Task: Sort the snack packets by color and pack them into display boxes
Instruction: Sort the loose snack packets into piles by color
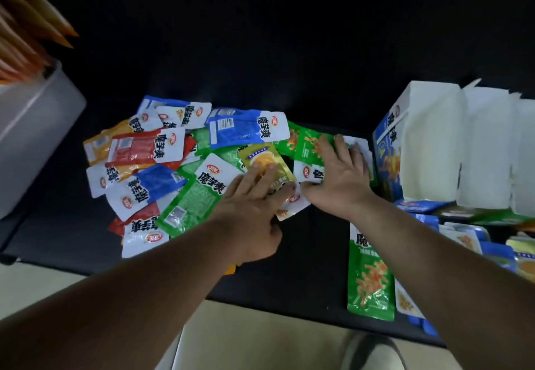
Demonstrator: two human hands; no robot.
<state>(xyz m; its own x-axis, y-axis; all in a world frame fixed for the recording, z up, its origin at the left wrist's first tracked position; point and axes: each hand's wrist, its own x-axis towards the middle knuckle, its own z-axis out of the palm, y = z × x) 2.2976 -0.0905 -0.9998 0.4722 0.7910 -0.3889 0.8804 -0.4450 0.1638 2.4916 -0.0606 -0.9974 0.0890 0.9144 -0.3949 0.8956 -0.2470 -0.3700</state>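
A loose heap of snack packets (pixel 162 164) in blue, red, green and yellow lies on the black table. My left hand (pixel 249 207) rests flat on a gold-yellow packet (pixel 269 158), fingers spread. My right hand (pixel 338 173) presses flat on green packets (pixel 307 144) at the heap's right edge, fingers apart. Neither hand grips anything. A single green packet (pixel 370 280) lies apart near the front edge, partly under my right forearm. An open white display box (pixel 428 144) with a blue printed side stands at the right.
A grey bin (pixel 31 135) with orange packets stands at the far left. Blue, green and yellow packets (pixel 492 245) lie in stacks at the right front beside the box. The table's front edge (pixel 289 309) runs under my arms; a shoe shows below.
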